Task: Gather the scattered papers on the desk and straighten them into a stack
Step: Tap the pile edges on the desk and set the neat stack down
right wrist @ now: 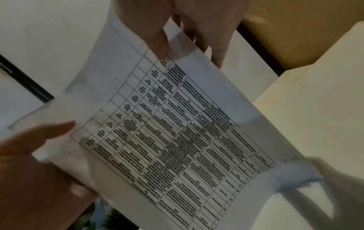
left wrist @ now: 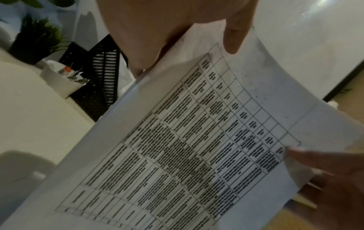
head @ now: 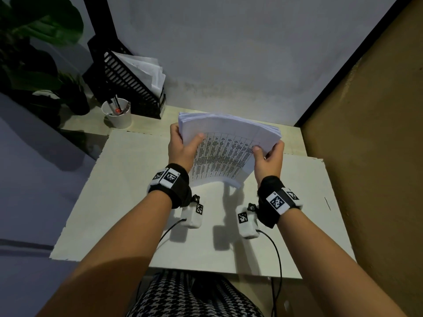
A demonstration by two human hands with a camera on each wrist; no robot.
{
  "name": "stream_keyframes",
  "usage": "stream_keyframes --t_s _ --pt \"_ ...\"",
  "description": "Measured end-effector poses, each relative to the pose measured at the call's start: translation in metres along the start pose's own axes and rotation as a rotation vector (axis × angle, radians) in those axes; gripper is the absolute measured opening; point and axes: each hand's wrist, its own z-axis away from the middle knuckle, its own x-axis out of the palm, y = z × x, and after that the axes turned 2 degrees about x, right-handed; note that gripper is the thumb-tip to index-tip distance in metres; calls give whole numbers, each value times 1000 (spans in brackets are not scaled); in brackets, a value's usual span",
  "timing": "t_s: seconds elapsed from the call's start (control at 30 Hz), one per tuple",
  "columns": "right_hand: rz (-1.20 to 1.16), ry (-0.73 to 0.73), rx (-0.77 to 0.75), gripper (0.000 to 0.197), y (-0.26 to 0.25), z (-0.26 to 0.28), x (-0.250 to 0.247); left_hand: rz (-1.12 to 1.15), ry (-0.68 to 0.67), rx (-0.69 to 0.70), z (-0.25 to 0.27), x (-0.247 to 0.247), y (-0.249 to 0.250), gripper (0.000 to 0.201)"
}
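Note:
A thick stack of papers (head: 225, 147) stands on its lower edge on the white desk mat (head: 119, 202), bowed towards me, its front sheet printed with a table of text. My left hand (head: 183, 145) grips the stack's left edge, thumb on the front sheet. My right hand (head: 267, 159) grips the right edge the same way. In the left wrist view the printed sheet (left wrist: 197, 147) fills the frame, with my left hand (left wrist: 177, 38) at the top. In the right wrist view the same sheet (right wrist: 177, 140) shows below my right hand (right wrist: 167, 31).
A black slatted file holder (head: 128, 88) with loose sheets stands at the back left, a white cup of pens (head: 117, 114) in front of it. A dark plant (head: 34, 53) sits far left. A brown wall (head: 370, 133) borders the desk's right side.

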Motion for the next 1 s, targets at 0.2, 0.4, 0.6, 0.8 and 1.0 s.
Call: stream_keyframes --t_s 0.2,0.4,0.6,0.8,1.0 --pt "186 72 -371 73 -18 -3 0 79 82 123 -8 8 22 27" --pt "461 56 -609 49 -24 -8 -4 70 230 22 -22 20 36 12" --pt "527 57 -595 41 -25 -10 -6 30 180 31 -27 17 38 17" --pt "434 71 -541 62 -28 -6 -4 37 133 44 -20 15 38 27" --pt "86 55 -244 77 -18 -8 -1 59 -14 81 -16 2 26 53"
